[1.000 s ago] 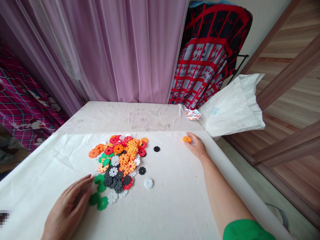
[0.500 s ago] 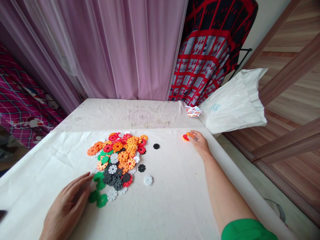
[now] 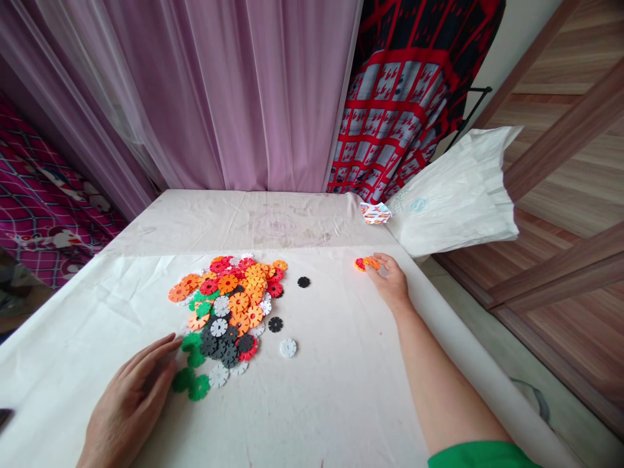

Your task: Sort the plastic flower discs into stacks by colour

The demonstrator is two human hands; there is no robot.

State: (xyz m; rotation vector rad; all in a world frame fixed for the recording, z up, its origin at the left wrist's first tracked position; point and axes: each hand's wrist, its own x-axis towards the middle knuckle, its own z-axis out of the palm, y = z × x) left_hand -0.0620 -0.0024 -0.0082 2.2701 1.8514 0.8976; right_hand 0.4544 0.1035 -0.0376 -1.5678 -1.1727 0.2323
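A heap of notched plastic discs (image 3: 234, 305) in orange, red, green, black and white lies on the white tablecloth (image 3: 331, 377). My left hand (image 3: 134, 390) rests at the heap's lower left, holding nothing, its fingertips beside the green discs (image 3: 193, 351). Over at the right, my right hand (image 3: 389, 276) is at a small group of red and orange discs (image 3: 366, 263); its fingers are apart, with the thumb and fingertips at the group's right edge. Two black discs (image 3: 303, 282) and a white disc (image 3: 288, 348) lie loose right of the heap.
A small patterned paper box (image 3: 376, 213) stands near the table's far right corner. Beside it a white bag (image 3: 453, 195) hangs over the right edge. Purple curtains (image 3: 263, 97) and a red-and-black checked cloth (image 3: 390, 110) are behind the table.
My right hand's fingers have loosened around the small red and orange group, which shows more fully now. My left hand stays where it was. The view has tilted slightly.
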